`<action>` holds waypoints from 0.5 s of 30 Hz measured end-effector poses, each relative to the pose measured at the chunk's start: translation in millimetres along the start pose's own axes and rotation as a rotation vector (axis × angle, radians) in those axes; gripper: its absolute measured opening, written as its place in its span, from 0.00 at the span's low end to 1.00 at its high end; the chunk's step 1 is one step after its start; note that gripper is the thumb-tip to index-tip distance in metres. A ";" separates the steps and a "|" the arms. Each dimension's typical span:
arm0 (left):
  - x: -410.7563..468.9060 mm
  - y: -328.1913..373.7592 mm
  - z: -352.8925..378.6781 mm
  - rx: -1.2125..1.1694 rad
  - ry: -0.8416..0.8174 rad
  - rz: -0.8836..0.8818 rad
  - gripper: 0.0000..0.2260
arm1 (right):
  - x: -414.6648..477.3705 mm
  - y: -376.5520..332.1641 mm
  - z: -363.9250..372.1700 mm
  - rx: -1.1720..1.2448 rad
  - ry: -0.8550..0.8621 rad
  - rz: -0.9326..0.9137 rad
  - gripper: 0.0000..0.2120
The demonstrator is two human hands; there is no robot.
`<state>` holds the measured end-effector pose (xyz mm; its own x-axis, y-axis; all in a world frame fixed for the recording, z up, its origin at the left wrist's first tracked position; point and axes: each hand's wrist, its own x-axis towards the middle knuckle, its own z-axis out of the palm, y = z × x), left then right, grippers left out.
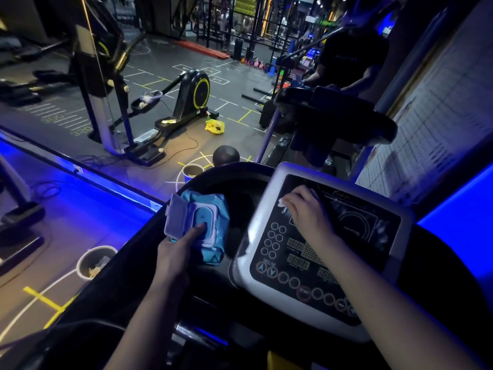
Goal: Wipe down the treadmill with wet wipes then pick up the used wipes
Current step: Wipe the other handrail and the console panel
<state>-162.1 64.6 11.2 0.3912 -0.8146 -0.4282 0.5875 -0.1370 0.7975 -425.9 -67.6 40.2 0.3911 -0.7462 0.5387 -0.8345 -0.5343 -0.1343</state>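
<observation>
Blue wipes pack (210, 225) with pale lid, white wipe (283, 204), black-and-silver console (269, 209), yellow bag (214, 126).

On the treadmill console (314, 252), the word "INCLINE" is printed in white just above two arrow buttons (266, 271), and a round button (304, 291) in the bottom row reads "START". A cursive script (338, 193) along the console's top edge may be a brand name but is too blurred to read. Painted characters on the floor (57, 119) at left look like "300", seen reversed.
</observation>
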 end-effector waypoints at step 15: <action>-2.1 -4.1 -2.4 -0.022 -0.022 0.007 0.13 | 30.0 8.3 -39.6 0.341 0.117 0.276 0.17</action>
<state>-163.6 68.2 7.8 0.3800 -0.8279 -0.4126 0.6001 -0.1187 0.7910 -436.5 -78.7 88.2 0.1094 -0.8397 0.5319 -0.7179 -0.4368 -0.5421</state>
